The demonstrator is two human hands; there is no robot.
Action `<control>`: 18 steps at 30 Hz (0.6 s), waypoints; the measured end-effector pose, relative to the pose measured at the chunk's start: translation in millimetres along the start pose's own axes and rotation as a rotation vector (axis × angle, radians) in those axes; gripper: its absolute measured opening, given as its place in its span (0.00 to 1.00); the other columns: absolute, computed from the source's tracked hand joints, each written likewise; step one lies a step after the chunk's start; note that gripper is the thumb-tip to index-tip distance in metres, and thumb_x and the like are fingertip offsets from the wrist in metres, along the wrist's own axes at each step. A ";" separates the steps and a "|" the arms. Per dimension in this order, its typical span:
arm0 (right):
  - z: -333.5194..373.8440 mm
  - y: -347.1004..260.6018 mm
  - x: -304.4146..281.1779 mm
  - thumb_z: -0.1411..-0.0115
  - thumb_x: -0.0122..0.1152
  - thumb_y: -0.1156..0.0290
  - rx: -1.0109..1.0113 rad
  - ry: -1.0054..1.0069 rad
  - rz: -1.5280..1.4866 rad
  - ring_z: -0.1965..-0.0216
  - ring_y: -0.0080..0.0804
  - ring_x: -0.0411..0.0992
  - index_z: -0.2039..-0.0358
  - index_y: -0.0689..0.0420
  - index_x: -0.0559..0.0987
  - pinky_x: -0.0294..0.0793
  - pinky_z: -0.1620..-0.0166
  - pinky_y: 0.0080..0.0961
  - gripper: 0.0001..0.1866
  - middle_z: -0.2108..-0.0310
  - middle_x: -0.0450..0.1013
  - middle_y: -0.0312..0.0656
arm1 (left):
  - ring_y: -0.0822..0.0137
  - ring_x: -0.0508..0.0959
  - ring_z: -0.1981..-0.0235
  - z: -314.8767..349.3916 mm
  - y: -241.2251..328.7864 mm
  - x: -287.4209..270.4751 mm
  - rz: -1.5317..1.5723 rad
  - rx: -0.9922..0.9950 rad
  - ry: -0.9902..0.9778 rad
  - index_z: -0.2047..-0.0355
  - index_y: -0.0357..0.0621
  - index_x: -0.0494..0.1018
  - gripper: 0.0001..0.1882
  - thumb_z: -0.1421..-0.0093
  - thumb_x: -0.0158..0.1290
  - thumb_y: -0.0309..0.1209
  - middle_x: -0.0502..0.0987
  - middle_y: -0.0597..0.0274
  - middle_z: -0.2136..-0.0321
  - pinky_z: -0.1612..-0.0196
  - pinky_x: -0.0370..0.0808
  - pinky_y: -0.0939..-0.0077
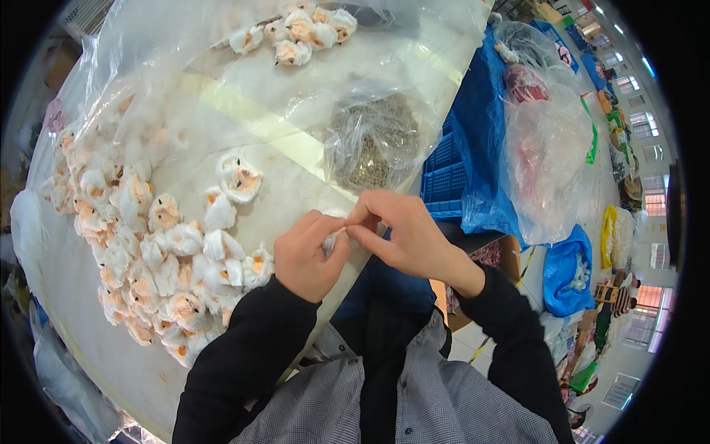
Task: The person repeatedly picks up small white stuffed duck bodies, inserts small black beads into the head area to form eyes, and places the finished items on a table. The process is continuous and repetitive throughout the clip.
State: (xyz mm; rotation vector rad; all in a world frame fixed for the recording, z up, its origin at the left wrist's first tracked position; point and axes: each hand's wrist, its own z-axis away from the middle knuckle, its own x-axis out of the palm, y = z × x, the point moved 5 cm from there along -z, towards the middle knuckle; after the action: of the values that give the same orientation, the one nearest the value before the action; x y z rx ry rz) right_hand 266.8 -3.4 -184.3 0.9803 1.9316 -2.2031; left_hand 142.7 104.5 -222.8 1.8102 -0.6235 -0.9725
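Note:
My left hand (307,255) and my right hand (403,233) meet at the near edge of a cream table (244,111). Together they pinch a small white fabric flower (330,241), mostly hidden by my fingers. A heap of white and peach fabric flowers (140,244) lies just left of my left hand. A clear bag of small brownish pieces (377,144) sits beyond my hands.
Several more fabric flowers (296,29) lie under clear plastic sheeting at the far table edge. A blue crate (447,177) lined with blue plastic stands to the right, with a large clear bag (543,155) beside it. Blue bags and clutter are on the floor at right.

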 end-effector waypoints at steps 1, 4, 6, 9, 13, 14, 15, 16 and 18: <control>2.1 -3.9 -4.8 0.35 0.66 0.75 0.020 0.020 -0.015 0.71 0.25 0.76 0.64 0.62 0.80 0.74 0.65 0.22 0.04 0.70 0.78 0.41 | 0.76 0.66 0.82 0.3 1.2 -1.3 0.007 -0.018 0.005 0.60 0.41 0.83 0.09 0.41 0.60 0.21 0.74 0.63 0.76 0.78 0.61 0.76; 10.2 9.1 -8.5 0.34 0.66 0.72 0.045 0.286 -0.099 0.70 0.22 0.75 0.63 0.62 0.82 0.74 0.64 0.21 0.06 0.70 0.78 0.38 | 0.83 0.65 0.80 -3.1 4.8 -4.8 0.097 -0.039 0.006 0.56 0.39 0.83 0.10 0.38 0.58 0.19 0.76 0.68 0.71 0.77 0.59 0.82; 15.9 13.3 -7.7 0.31 0.64 0.69 0.060 0.457 -0.045 0.69 0.18 0.74 0.60 0.62 0.83 0.73 0.65 0.19 0.09 0.69 0.78 0.35 | 0.86 0.65 0.79 1.4 -4.2 -6.3 0.293 -0.180 -0.007 0.54 0.38 0.81 0.11 0.36 0.56 0.17 0.78 0.68 0.65 0.77 0.58 0.85; 21.0 23.7 7.9 0.29 0.63 0.67 0.259 0.401 -0.258 0.70 0.17 0.74 0.57 0.63 0.82 0.73 0.66 0.18 0.11 0.68 0.79 0.35 | 0.88 0.65 0.78 3.4 -12.0 -3.0 0.436 -0.245 -0.031 0.51 0.36 0.77 0.13 0.35 0.54 0.14 0.78 0.65 0.57 0.76 0.58 0.89; 22.2 22.6 11.3 0.32 0.68 0.63 0.261 0.430 -0.298 0.76 0.16 0.70 0.58 0.63 0.82 0.69 0.71 0.18 0.14 0.75 0.77 0.36 | 0.88 0.66 0.77 8.8 -21.6 0.5 0.496 -0.296 -0.070 0.51 0.36 0.71 0.14 0.35 0.54 0.14 0.77 0.62 0.54 0.76 0.59 0.89; 22.0 20.4 11.7 0.32 0.68 0.64 0.245 0.422 -0.271 0.75 0.16 0.71 0.58 0.63 0.82 0.70 0.70 0.18 0.14 0.74 0.78 0.36 | 0.88 0.68 0.76 8.6 -19.7 0.0 0.477 -0.303 -0.091 0.50 0.37 0.70 0.15 0.36 0.54 0.14 0.77 0.62 0.53 0.75 0.60 0.90; 21.7 18.2 12.4 0.32 0.67 0.65 0.229 0.413 -0.245 0.73 0.16 0.73 0.58 0.63 0.82 0.71 0.69 0.18 0.13 0.73 0.79 0.36 | 0.88 0.69 0.75 7.6 -16.1 -1.4 0.458 -0.310 -0.113 0.50 0.38 0.69 0.16 0.36 0.55 0.14 0.76 0.61 0.53 0.74 0.61 0.90; 21.7 15.9 12.5 0.32 0.67 0.66 0.214 0.404 -0.216 0.72 0.16 0.74 0.57 0.63 0.82 0.72 0.68 0.18 0.12 0.72 0.80 0.35 | 0.87 0.70 0.74 6.6 -13.6 -1.6 0.442 -0.317 -0.134 0.49 0.38 0.67 0.16 0.36 0.55 0.14 0.76 0.61 0.52 0.74 0.62 0.91; 22.5 11.4 13.1 0.32 0.67 0.67 0.178 0.415 -0.149 0.71 0.16 0.75 0.58 0.62 0.82 0.73 0.67 0.18 0.11 0.71 0.80 0.35 | 0.89 0.65 0.80 3.4 -7.9 0.8 0.568 -0.278 -0.049 0.51 0.39 0.69 0.17 0.39 0.57 0.17 0.78 0.62 0.55 0.78 0.58 0.88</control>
State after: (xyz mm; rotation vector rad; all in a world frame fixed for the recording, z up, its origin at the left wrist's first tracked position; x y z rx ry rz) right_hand 251.9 -21.5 -200.3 1.4690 2.0472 -2.4453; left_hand 140.3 105.4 -231.0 1.2630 -0.9199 -0.6738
